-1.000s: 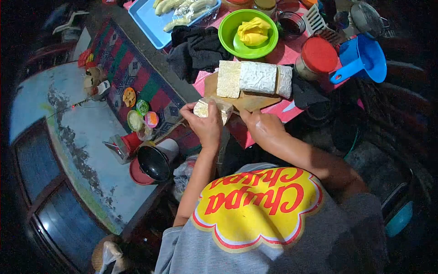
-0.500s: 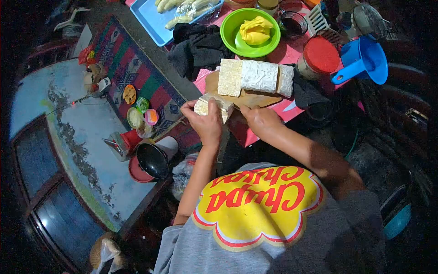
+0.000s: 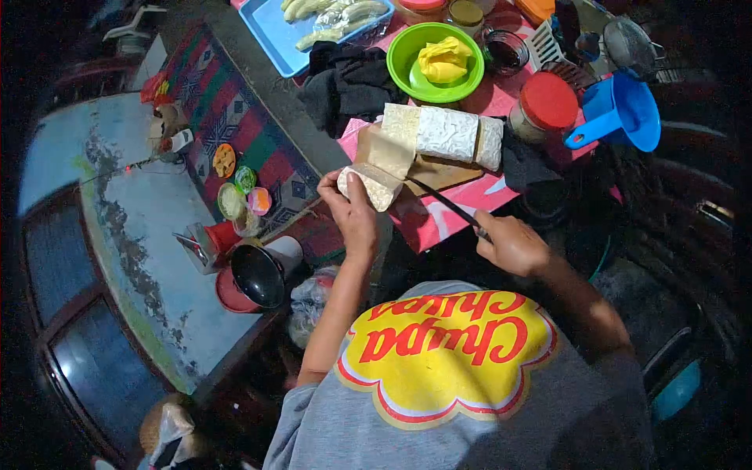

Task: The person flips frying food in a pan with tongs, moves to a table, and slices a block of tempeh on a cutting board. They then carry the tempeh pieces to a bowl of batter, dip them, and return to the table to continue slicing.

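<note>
My left hand (image 3: 355,215) holds a pale block (image 3: 376,188), its thumb on the near side; a beige wrapper flap (image 3: 385,150) stands up from its far edge. My right hand (image 3: 513,244) is closed round the handle of a dark knife (image 3: 446,202). The blade points up and left, its tip close to the block. Behind, on a wooden board (image 3: 442,174), a bare pale block (image 3: 401,120) lies beside a white wrapped block (image 3: 447,133) and another wrapped block (image 3: 489,142).
Dark cloth (image 3: 345,82) and a green bowl (image 3: 436,63) with a yellow bundle lie beyond the blocks. A red-lidded jar (image 3: 547,102) and blue dipper (image 3: 623,113) are at the right. A blue tray (image 3: 270,35) is at the far left of the pink tablecloth (image 3: 439,223).
My right hand has drawn back right and toward me, bringing the knife into view. The block in my left hand has tilted, and its wrapper now opens out. The view has shifted slightly.
</note>
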A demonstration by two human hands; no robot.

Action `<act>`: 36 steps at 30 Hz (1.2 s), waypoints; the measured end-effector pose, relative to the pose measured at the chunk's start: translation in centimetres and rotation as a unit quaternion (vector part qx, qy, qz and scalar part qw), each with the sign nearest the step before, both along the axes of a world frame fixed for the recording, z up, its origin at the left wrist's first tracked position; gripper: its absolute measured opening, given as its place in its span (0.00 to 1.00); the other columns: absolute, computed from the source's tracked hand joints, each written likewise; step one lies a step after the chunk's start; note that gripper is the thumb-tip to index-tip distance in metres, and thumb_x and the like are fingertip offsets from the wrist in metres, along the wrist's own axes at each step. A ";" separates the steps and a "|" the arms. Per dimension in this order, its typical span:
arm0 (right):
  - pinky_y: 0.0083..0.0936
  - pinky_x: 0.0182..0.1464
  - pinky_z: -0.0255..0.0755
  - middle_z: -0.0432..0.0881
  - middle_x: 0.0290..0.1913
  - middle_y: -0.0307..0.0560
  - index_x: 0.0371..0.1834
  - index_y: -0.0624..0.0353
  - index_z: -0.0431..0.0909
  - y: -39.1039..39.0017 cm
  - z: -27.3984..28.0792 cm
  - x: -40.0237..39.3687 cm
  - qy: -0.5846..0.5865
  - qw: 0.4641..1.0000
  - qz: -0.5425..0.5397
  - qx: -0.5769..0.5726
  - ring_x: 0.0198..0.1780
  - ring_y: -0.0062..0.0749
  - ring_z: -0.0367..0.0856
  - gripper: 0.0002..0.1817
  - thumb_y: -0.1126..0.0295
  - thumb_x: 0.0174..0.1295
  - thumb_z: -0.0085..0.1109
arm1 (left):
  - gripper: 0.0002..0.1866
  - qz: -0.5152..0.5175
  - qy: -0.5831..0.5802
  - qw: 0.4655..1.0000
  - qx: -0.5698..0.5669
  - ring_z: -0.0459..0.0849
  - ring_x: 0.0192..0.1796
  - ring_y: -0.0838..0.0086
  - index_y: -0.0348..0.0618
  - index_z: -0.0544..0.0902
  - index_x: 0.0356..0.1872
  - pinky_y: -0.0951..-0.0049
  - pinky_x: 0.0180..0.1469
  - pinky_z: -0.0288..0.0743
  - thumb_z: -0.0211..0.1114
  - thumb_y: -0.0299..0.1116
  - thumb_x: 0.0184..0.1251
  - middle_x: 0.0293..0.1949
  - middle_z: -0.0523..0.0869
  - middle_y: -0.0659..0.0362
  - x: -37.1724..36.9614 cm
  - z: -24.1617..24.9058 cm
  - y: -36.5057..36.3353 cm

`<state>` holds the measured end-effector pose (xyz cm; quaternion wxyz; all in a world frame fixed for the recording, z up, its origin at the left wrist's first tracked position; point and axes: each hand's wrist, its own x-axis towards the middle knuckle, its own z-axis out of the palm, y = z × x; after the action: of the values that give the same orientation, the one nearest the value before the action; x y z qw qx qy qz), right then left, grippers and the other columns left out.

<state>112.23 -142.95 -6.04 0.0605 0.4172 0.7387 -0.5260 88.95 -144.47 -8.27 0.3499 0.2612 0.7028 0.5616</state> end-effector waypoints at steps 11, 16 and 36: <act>0.42 0.29 0.69 0.73 0.28 0.57 0.43 0.63 0.61 0.3 3.2 -6.3 0.010 0.983 0.009 0.183 0.29 0.53 0.75 0.17 0.72 0.51 0.50 | 0.14 -0.011 0.185 0.981 0.052 0.63 0.46 0.70 0.36 0.58 0.42 0.71 0.52 0.56 0.47 0.35 0.64 0.42 0.63 0.53 -0.1 -3.0 -0.4; 0.39 0.26 0.70 0.72 0.26 0.56 0.44 0.63 0.61 0.3 3.2 -6.4 -0.016 0.979 0.022 0.203 0.26 0.50 0.76 0.17 0.72 0.51 0.49 | 0.15 -0.012 0.231 0.971 0.056 0.63 0.45 0.74 0.38 0.59 0.43 0.75 0.51 0.56 0.47 0.38 0.66 0.41 0.63 0.56 0.0 -2.8 -0.3; 0.40 0.21 0.69 0.73 0.24 0.59 0.38 0.63 0.63 0.9 2.4 -7.3 -0.014 0.971 0.021 0.238 0.23 0.50 0.76 0.12 0.76 0.48 0.47 | 0.14 -0.031 0.197 0.979 0.050 0.62 0.44 0.76 0.38 0.58 0.41 0.76 0.50 0.57 0.45 0.39 0.66 0.40 0.62 0.56 -0.5 -3.1 -0.4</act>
<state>104.95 -142.06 -3.61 -0.0191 0.4117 0.8502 -0.3276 88.46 -144.89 -11.39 0.2085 0.4059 0.7206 0.5221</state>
